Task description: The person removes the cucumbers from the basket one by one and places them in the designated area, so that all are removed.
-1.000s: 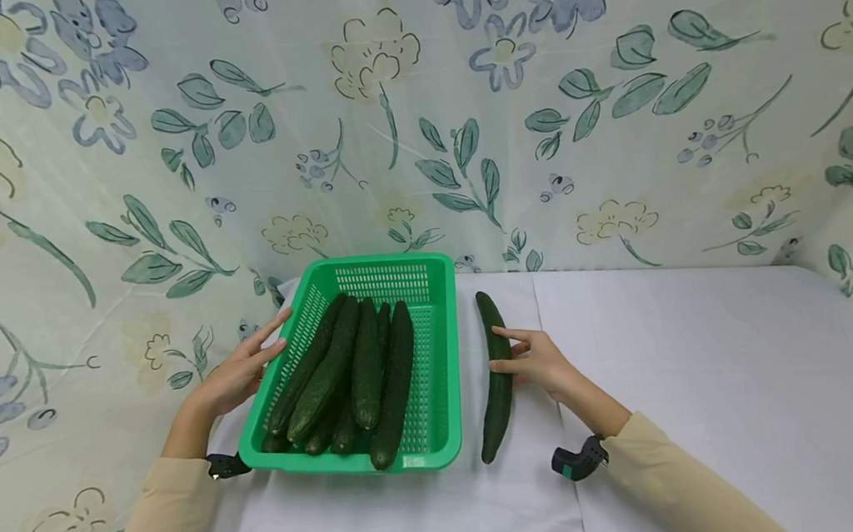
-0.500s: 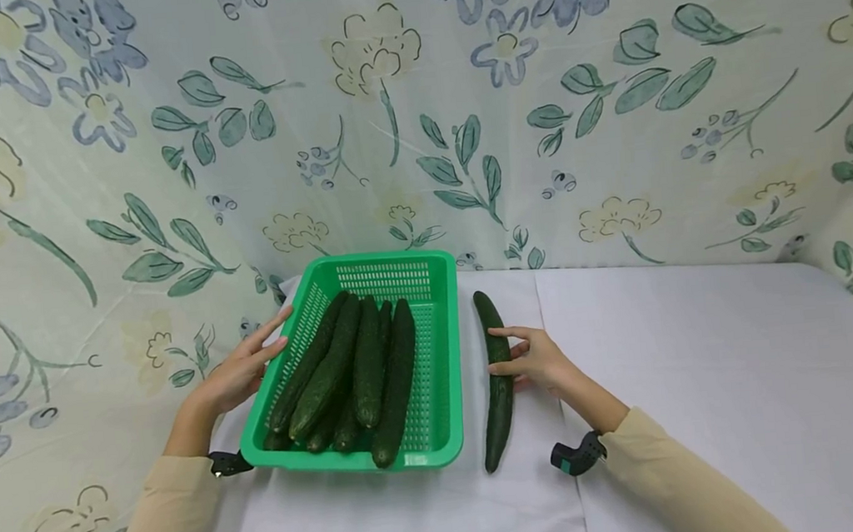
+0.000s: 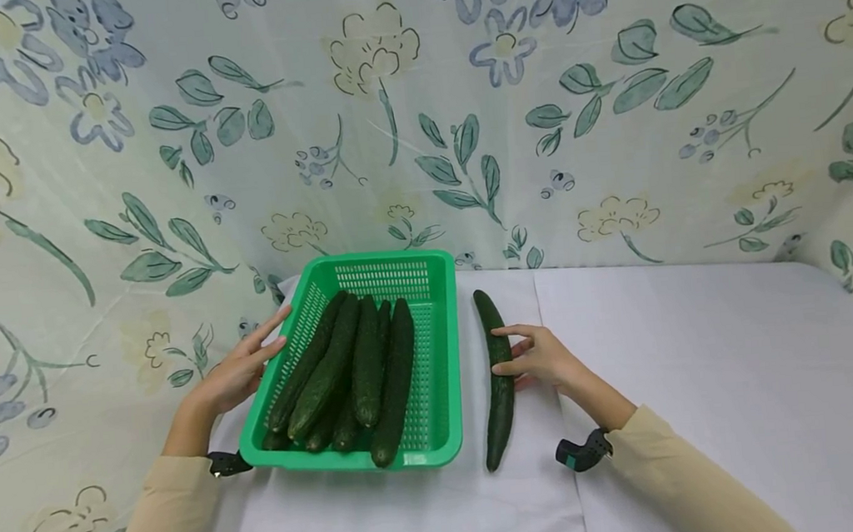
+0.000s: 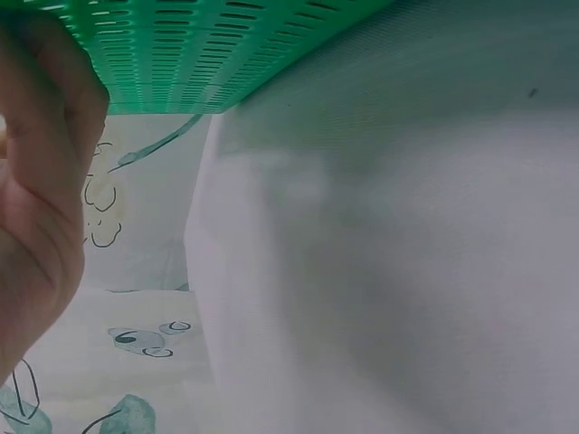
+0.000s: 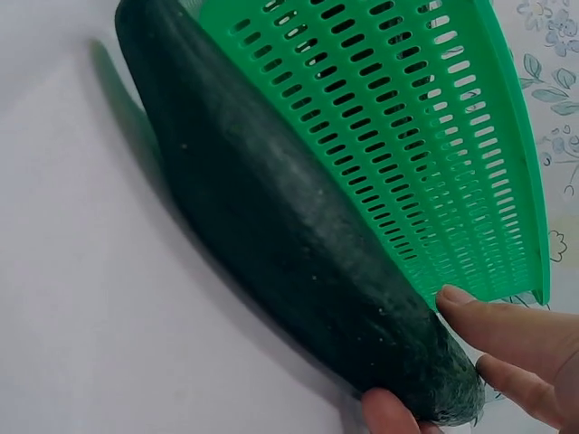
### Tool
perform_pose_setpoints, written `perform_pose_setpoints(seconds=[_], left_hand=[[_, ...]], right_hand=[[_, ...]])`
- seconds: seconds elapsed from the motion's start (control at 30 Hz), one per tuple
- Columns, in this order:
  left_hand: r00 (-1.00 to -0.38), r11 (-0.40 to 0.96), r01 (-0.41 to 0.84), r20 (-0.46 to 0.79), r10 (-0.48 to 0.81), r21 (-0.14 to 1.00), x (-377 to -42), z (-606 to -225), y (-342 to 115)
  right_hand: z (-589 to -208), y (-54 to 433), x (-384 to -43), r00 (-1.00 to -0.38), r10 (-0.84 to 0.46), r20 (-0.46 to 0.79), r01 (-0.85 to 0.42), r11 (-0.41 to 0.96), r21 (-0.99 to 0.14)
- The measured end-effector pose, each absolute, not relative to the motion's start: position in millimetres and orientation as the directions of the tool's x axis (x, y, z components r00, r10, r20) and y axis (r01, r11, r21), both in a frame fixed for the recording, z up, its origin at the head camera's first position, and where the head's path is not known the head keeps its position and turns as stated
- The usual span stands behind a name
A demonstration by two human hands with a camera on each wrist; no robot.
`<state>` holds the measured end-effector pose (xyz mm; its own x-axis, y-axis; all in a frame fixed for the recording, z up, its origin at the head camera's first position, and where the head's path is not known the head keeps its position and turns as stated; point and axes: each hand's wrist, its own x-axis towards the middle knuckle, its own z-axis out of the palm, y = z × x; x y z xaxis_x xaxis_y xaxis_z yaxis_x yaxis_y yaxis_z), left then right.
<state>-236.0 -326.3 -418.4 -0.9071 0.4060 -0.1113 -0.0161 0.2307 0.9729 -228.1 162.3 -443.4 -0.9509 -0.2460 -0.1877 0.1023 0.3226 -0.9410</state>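
A single dark green cucumber [image 3: 500, 410] lies lengthwise on the white cloth, just right of a green plastic basket [image 3: 445, 365]. My right hand [image 3: 543, 361] pinches it around its middle, thumb on one side and fingers on the other. The right wrist view shows the same cucumber [image 5: 271, 199] close up, with fingertips [image 5: 493, 325] at one end of the visible part. My left hand [image 3: 235, 377] rests its extended fingers against the basket's left side. Inside the basket, several cucumbers [image 3: 366, 362] lie piled toward the left.
A white cloth [image 3: 705, 361] covers the table and stretches to the right. Behind and to the left hangs a floral curtain [image 3: 386, 135], close to the basket's back edge. Each wrist wears a black camera, such as the right one [image 3: 584, 451].
The cucumber's near end has shifted slightly toward me, with my right hand still gripping it. My left hand and the basket have barely moved.
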Motion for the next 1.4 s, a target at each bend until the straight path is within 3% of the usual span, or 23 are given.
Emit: perform_pose_setpoints(seconds=[0.77,1.1,1.4], left_hand=[[-0.9,0.205,-0.023,-0.11,0.421,0.979,-235,-421,-326],[-0.905,0.215,-0.009,-0.1,0.415,0.977,-235,-420,-325],[-0.906,0.209,-0.02,-0.106,0.41,0.978,-236,-419,-326]], right_hand=[[-403,178,-239,-0.97,-0.209,-0.127,0.053,0.326,-0.944],[-366,165,-243,-0.968,-0.241,-0.07,-0.009,0.313,-0.95],[-339,143,-244,-0.955,-0.283,-0.085,0.018,0.23,-0.973]])
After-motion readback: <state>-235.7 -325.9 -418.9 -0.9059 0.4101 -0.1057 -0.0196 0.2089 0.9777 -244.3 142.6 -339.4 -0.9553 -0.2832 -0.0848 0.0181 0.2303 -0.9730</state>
